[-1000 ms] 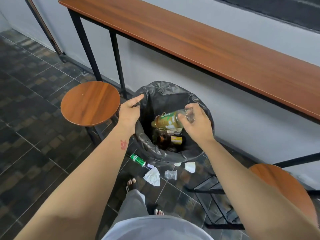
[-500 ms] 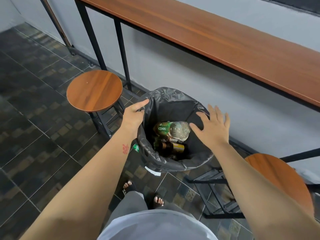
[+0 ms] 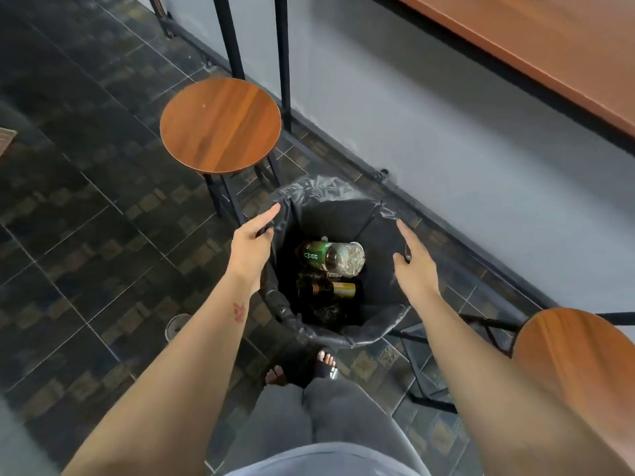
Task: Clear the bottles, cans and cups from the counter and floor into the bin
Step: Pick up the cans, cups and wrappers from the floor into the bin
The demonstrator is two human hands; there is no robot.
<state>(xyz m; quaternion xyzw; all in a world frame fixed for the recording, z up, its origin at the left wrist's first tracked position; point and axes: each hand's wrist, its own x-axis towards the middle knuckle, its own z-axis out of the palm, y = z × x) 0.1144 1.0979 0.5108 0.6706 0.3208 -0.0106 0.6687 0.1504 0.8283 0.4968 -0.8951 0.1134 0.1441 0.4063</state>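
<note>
A bin lined with a black bag [image 3: 347,214] stands on the tiled floor by the wall. Inside lie a clear plastic bottle with a green label [image 3: 330,257] and, below it, a brown bottle with a gold label [image 3: 335,290]. My left hand [image 3: 252,242] pinches the bag's left rim, forefinger stretched out. My right hand [image 3: 414,262] pinches the right rim between thumb and fingers. Neither hand holds a bottle.
A round wooden stool [image 3: 220,125] stands just left of the bin, another [image 3: 574,365] at the right. The wooden counter [image 3: 549,46] runs along the wall above. A small grey round object [image 3: 177,326] lies on the floor under my left forearm. My feet [image 3: 326,362] are close to the bin.
My right hand let go of the green-labelled bottle, which dropped into the bin, then moved to the bag's right rim. The view tipped further down; my left hand stayed on the rim.
</note>
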